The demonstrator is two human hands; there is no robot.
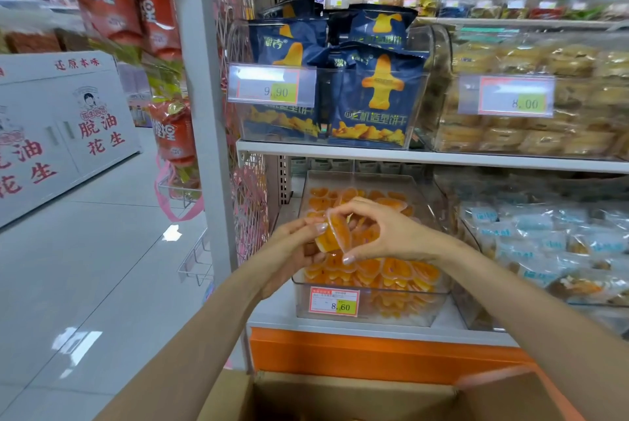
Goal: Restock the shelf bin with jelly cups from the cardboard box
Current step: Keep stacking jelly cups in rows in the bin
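Both forearms reach up and forward from the lower edge of the view and meet in front of the lower shelf. The left hand [292,247] comes in from the left with its fingers curled and its thumb laid on the upper left edge of a single orange jelly cup [335,237]. The right hand [391,233] comes in from the right with its wrist bent. Its index finger arches over the top of the cup and its thumb pinches the lower edge. The two hands hold this one cup between them, and it stands tilted on its edge.

The held cup hangs above the middle of the clear shelf bin [391,313], over the pile of orange cups [391,271] that fills the bin's front half. More cups lie thinly toward the back. A price tag [334,301] reading 8.60 is fixed to the bin's front wall.

The open cardboard box [340,397] sits low in the view, below the orange shelf base [374,356] and under the forearms. Its inside is not visible.

On the shelf above, a clear bin holds blue biscuit bags [377,94]. Beside the shelf bin on the right is a bin of pale blue packets [544,243].
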